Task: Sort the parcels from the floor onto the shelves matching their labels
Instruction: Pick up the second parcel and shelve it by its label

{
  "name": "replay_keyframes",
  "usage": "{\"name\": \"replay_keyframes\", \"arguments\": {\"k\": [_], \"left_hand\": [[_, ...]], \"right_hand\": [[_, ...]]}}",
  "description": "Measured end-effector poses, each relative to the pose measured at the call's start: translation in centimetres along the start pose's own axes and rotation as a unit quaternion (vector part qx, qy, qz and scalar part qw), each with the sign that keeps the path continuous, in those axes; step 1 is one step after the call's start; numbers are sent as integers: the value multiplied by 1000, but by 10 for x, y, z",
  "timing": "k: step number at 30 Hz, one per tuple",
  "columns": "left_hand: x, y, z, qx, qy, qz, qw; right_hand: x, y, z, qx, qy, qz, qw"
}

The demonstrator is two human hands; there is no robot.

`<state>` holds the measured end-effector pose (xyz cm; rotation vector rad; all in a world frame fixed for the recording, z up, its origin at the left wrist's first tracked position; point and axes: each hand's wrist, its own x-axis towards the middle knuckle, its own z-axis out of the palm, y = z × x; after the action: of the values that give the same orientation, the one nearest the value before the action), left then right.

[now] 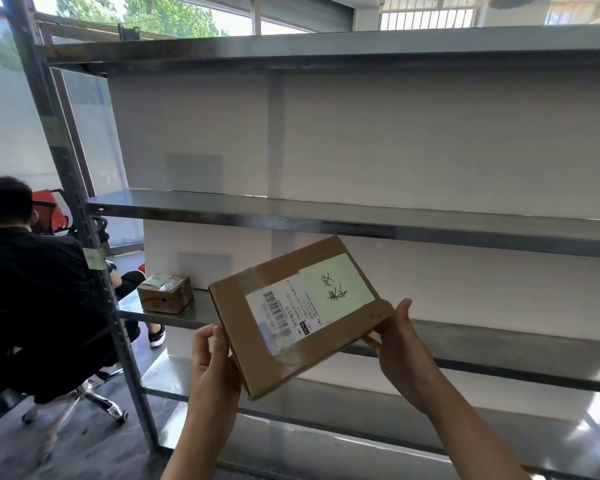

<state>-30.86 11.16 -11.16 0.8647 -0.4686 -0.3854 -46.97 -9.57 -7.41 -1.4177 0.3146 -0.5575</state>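
A: We've got the flat parcel (pixel 300 315) held up in front of the shelf unit (pixel 326 220), tilted, label side toward us. Left hand (pixel 212 362) pinches the lower-left edge, fingers closed on it; right hand (pixel 400 344) grips the right edge, thumb up along the side.

B: Step in hand is reading it, I'd say. Printed label (pixel 281 311) plus a pale note (pixel 336 284) with handwriting. Both run sideways to us.

A: So we turn it square before deciding. Keep both hands on the edges, off the note.

B: Shelf tags? We see pale patches on the back wall, one at (pixel 193 173), one lower (pixel 205 268). Can't read either.

A: Then we lean in to check before placing. Only one small box (pixel 165 294) is shelved, left end of the level behind the parcel. Rest of the levels look bare.

B: Obstructions?

A: A seated person (pixel 32 289) on a wheeled chair (pixel 80 400) just left of the upright. Mind them if we go to the left end.
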Motion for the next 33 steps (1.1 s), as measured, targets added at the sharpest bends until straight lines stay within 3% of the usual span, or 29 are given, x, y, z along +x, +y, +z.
{"name": "replay_keyframes", "arguments": {"k": [4,11,15,20,28,30,33], "left_hand": [[-1,0,-2,44,-24,7,999],[-7,4,-10,104,-167,-35,980],[-4,-3,-16,134,-105,-18,985],[-4,5,1,22,-57,-8,998],[6,7,14,-40,31,42,998],[8,10,16,-44,12,39,998],[6,12,22,-24,-83,16,996]], "right_hand": [[3,0,-1,1,42,-14,999],[2,1,-5,48,44,-37,997],[2,7,-11,60,-5,-43,997],[-2,-1,-9,0,-96,-63,993],[-11,-9,4,12,-62,-88,994],[-13,-8,5,32,-63,-88,994],[-17,-13,11,66,-48,-81,993]]}}
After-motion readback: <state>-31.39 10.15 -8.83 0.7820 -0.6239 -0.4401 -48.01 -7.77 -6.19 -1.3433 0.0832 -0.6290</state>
